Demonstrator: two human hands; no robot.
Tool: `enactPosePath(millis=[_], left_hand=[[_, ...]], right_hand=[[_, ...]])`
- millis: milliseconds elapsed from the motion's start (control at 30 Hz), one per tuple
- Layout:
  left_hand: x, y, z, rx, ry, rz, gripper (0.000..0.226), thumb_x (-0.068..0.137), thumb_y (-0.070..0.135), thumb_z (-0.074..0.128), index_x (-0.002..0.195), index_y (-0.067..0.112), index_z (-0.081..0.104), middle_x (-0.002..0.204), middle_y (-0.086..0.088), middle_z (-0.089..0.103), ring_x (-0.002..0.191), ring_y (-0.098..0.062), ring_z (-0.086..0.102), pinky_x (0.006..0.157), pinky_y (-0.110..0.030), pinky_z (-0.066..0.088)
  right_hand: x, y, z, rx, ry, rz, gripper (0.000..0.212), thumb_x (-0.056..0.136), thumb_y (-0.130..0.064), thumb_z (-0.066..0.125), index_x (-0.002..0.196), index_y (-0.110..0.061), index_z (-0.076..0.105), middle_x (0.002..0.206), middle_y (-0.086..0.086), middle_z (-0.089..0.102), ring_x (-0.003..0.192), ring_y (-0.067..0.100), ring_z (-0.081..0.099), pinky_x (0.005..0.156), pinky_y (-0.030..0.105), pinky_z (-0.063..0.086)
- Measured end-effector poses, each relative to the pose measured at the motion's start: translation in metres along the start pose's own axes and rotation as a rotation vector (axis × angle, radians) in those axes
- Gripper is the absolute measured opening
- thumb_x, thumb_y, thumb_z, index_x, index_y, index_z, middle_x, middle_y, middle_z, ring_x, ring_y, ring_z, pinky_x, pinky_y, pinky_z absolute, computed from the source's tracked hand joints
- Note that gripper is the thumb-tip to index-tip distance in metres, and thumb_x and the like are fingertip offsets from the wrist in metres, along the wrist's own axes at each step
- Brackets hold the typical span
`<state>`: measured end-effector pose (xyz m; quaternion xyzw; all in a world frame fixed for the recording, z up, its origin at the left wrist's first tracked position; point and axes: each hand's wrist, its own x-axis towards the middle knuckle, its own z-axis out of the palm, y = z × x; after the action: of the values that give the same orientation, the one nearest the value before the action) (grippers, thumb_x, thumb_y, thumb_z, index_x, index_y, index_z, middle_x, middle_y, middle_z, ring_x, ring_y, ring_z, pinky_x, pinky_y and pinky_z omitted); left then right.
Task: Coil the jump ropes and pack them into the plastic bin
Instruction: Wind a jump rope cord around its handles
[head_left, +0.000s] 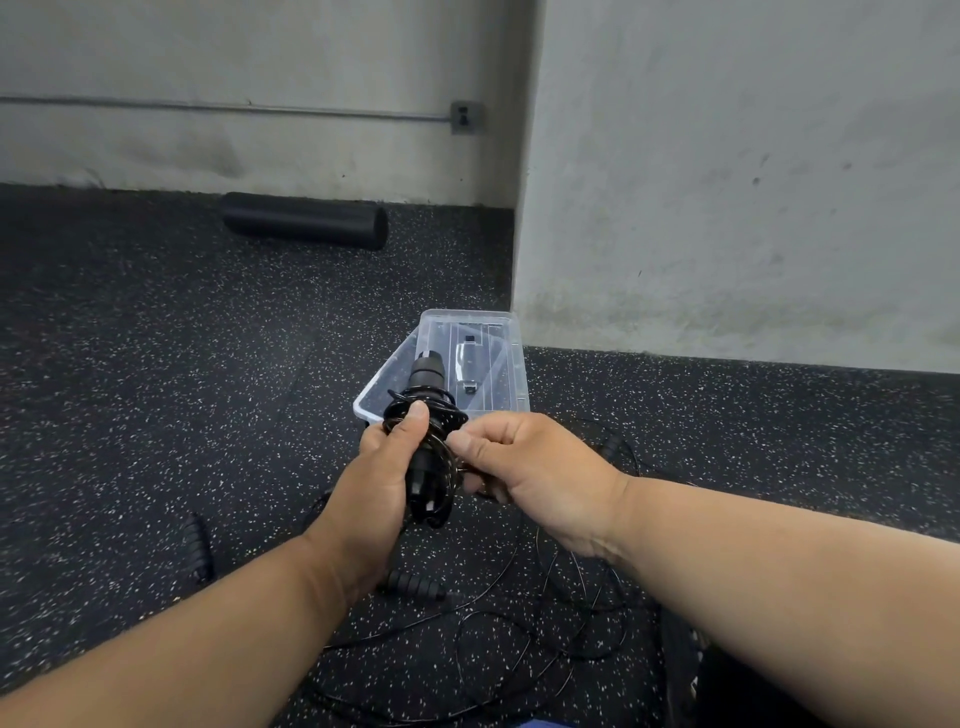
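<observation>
speckled black rubber floor (156, 389) carries a clear plastic bin (514, 400) near the grey wall (727, 182), loose black ropes (519, 623) lying nearer. left hand (379, 467) grips a coiled jump rope (431, 441) and its handles; right hand (530, 467) pinches the cord.

Two bare forearms are showing from the bottom corners, with no sleeves, watches, bands or gloves on either. The left hand (387, 457) is wearing no rings that I can see, its thumbnail short and plain. The right hand (524, 457) is likewise showing no jewellery, its nails trimmed short. At the very bottom edge a sliver of blue fabric (540, 723) is peeking in, too little to tell what garment.
</observation>
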<state>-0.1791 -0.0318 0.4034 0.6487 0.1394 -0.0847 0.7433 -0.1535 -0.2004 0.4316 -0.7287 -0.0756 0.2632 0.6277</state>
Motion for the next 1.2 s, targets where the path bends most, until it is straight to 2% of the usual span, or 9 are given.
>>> enactPosePath(millis=[133,200,267,400,533,700,900,1100,1200], left_hand=[[-0.002,0.000,0.003,-0.063,0.025,-0.045,0.070,0.086,0.067,0.061,0.131,0.014,0.057,0.110,-0.015,0.078,0.100,-0.029,0.076,0.089,-0.050,0.061],[-0.001,-0.001,0.003,-0.072,0.036,-0.044,0.066,0.087,0.067,0.061,0.131,0.018,0.059,0.112,-0.011,0.078,0.103,-0.027,0.076,0.085,-0.046,0.061],[-0.001,-0.001,0.004,-0.054,0.049,-0.037,0.060,0.092,0.068,0.061,0.131,0.022,0.059,0.111,-0.006,0.079,0.102,-0.023,0.076,0.085,-0.043,0.060],[-0.001,0.000,0.004,-0.033,0.080,-0.038,0.085,0.074,0.083,0.066,0.132,0.022,0.058,0.112,-0.006,0.079,0.109,-0.028,0.074,0.100,-0.055,0.055],[-0.003,-0.001,0.007,-0.013,0.067,-0.015,0.077,0.081,0.080,0.060,0.132,0.021,0.056,0.110,-0.007,0.078,0.105,-0.027,0.075,0.088,-0.047,0.058],[-0.003,0.000,0.006,-0.049,0.093,-0.028,0.075,0.084,0.074,0.063,0.133,0.017,0.056,0.111,-0.011,0.078,0.106,-0.030,0.075,0.095,-0.054,0.059],[0.000,0.003,0.001,0.003,0.112,-0.023,0.048,0.102,0.056,0.051,0.130,0.017,0.052,0.098,-0.003,0.072,0.080,-0.012,0.069,0.062,-0.026,0.053],[0.000,0.005,0.003,0.046,0.101,-0.055,0.047,0.103,0.056,0.052,0.130,0.017,0.048,0.106,-0.004,0.068,0.089,-0.016,0.068,0.059,-0.025,0.054],[0.002,0.004,0.003,0.049,0.102,-0.063,0.049,0.100,0.060,0.054,0.130,0.022,0.046,0.114,-0.009,0.072,0.100,-0.025,0.073,0.073,-0.037,0.059]], right_hand=[[0.003,0.005,0.007,0.095,0.136,0.044,0.016,0.100,-0.027,0.070,0.094,-0.012,0.071,0.070,-0.003,0.065,0.064,0.008,0.054,0.066,0.025,0.046],[0.004,0.006,0.009,0.027,0.191,0.035,0.022,0.102,-0.036,0.066,0.089,-0.019,0.064,0.069,-0.001,0.059,0.064,0.012,0.050,0.070,0.032,0.046],[0.001,0.001,0.011,-0.066,0.160,0.012,0.029,0.107,-0.041,0.055,0.086,-0.021,0.056,0.070,0.000,0.050,0.061,0.012,0.041,0.061,0.032,0.040],[-0.004,-0.005,0.012,-0.096,0.235,-0.055,0.032,0.110,-0.024,0.038,0.083,-0.018,0.053,0.074,-0.006,0.050,0.067,0.009,0.046,0.062,0.024,0.040],[0.000,-0.002,0.011,0.052,0.299,-0.011,0.024,0.102,-0.016,0.031,0.088,-0.015,0.050,0.070,-0.001,0.046,0.052,0.004,0.041,0.058,0.023,0.036],[0.002,0.000,0.013,0.143,0.184,0.011,0.022,0.104,-0.013,0.039,0.088,-0.014,0.054,0.063,-0.005,0.052,0.059,0.009,0.046,0.061,0.024,0.040],[0.006,0.012,0.012,0.167,0.147,-0.001,0.009,0.102,-0.008,0.063,0.104,-0.007,0.071,0.086,0.002,0.069,0.072,0.006,0.061,0.060,0.020,0.051],[0.011,0.014,0.014,0.275,0.142,0.041,0.002,0.096,-0.004,0.071,0.097,-0.003,0.072,0.090,0.005,0.075,0.071,0.006,0.064,0.061,0.019,0.051],[0.009,0.012,0.012,0.282,0.099,0.032,0.006,0.096,-0.005,0.071,0.097,0.000,0.068,0.089,0.007,0.075,0.070,0.007,0.067,0.063,0.020,0.053]])
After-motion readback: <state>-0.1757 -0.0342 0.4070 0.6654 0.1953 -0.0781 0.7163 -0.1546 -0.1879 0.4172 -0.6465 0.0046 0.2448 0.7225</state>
